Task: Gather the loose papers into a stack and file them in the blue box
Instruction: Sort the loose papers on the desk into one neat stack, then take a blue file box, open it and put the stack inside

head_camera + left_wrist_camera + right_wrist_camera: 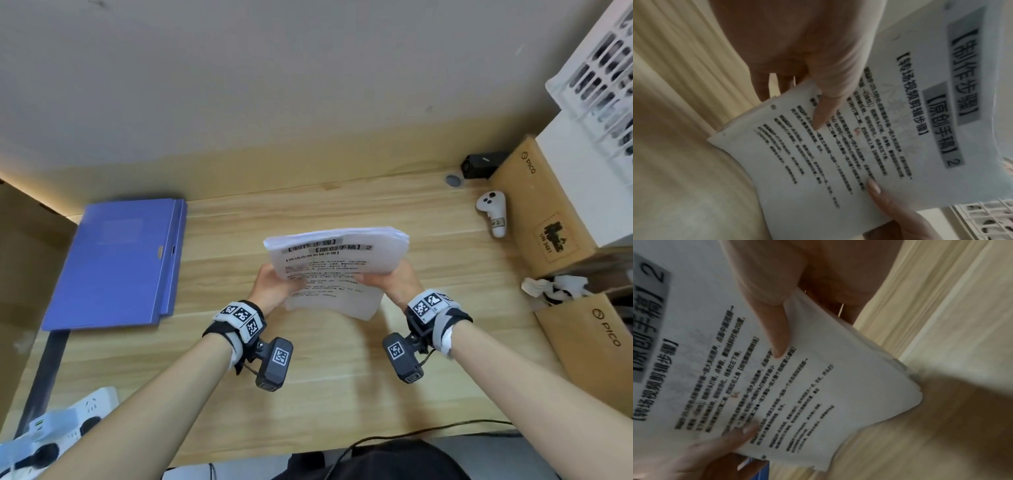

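Observation:
A stack of printed white papers point(337, 263) is held tilted above the middle of the wooden desk point(325, 394). My left hand point(274, 284) grips its left edge, thumb on the top sheet. My right hand point(390, 279) grips the right edge the same way. In the left wrist view the papers point(838, 154) fill the frame with my left thumb point(828, 105) on the text. The right wrist view shows the papers point(797, 386) under my right thumb point(772, 331). The blue box point(116, 263) lies flat and closed at the desk's left.
Two brown cardboard boxes point(544, 205) point(589, 346) and a white crate point(603, 61) stand at the right. A white controller point(493, 212) and a black device point(483, 164) lie near the back right. A white power strip point(51, 435) sits at the front left.

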Demonstrator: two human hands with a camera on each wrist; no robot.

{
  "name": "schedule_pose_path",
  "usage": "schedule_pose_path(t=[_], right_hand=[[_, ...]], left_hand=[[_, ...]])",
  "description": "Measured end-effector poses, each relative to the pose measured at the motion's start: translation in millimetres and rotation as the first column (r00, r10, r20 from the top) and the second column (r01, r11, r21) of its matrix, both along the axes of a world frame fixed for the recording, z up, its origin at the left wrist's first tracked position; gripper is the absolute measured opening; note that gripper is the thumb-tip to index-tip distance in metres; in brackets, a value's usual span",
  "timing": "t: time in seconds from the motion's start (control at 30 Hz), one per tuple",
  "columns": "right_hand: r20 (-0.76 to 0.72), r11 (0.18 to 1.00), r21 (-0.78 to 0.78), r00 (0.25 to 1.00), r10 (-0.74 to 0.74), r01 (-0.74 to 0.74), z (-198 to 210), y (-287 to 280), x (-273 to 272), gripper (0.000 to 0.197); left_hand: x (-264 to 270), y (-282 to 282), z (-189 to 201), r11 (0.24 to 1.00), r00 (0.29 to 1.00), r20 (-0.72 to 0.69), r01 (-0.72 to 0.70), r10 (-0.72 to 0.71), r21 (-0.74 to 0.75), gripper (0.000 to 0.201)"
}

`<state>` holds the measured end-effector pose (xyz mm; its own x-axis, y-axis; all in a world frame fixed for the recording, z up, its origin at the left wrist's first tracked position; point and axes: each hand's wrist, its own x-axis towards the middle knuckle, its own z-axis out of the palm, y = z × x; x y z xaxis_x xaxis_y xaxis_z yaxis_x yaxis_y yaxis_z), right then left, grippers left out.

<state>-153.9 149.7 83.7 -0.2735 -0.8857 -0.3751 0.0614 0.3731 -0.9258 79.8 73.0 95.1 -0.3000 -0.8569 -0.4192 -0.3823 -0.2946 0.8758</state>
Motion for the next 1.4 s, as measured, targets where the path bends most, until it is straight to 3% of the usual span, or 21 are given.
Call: schedule_pose_path(t=[0.07, 0.2, 0.4, 0.53, 0.73, 1.0, 1.23, 1.4], right_hand=[[0.017, 0.997, 0.045, 0.998, -0.06, 0.059, -0.5, 0.5, -7.2, 0.026], [-0.013, 0.987, 0.088, 0.99, -0.137, 0.138, -10.1, -1.9, -28.8, 0.028], [-0.287, 0.967, 0.225, 0.956, -0.055, 0.124, -60.6, -19.8, -75.4, 0.024], [-0.335, 0.94, 0.307, 0.942, -0.038, 0.147, -91.1, -26.5, -106.7, 0.03], [-0.415, 0.918, 0.361, 0.91, 0.0, 0.165, -115.9, -27.1, -136.0, 0.03], [-0.534, 0.913, 0.361, 0.845, 0.035, 0.19, -115.2, -21.7, -122.7, 0.039], [-0.678, 0.928, 0.274, 0.735, 0.001, 0.251, -101.5, -21.9, -107.3, 0.072], [-0.68, 0.953, 0.19, 0.732, -0.046, 0.236, -89.4, -26.3, -73.3, 0.064]], left_hand=[[-2.8, -8.1, -4.9, 0.998, 1.0, 0.02, 0.002, -0.004, 0.06, 0.029], [-23.1, -17.3, -13.3, 0.988, 1.0, -0.007, 0.017, -0.017, 0.153, 0.035], [-66.1, -17.2, -59.5, 0.968, 0.988, 0.142, 0.022, -0.06, 0.25, 0.022], [-94.1, -17.2, -87.6, 0.969, 0.973, 0.228, -0.013, -0.045, 0.245, 0.011], [-120.0, -12.4, -118.6, 0.975, 0.947, 0.316, -0.024, -0.048, 0.219, 0.011], [-129.1, -1.6, -116.0, 0.994, 0.92, 0.393, -0.032, -0.011, 0.102, 0.022], [-113.6, -5.5, -112.5, 0.995, 0.914, 0.405, -0.054, 0.015, 0.084, 0.035], [-79.2, -20.8, -104.8, 0.995, 0.936, 0.341, -0.098, 0.081, 0.033, 0.032]])
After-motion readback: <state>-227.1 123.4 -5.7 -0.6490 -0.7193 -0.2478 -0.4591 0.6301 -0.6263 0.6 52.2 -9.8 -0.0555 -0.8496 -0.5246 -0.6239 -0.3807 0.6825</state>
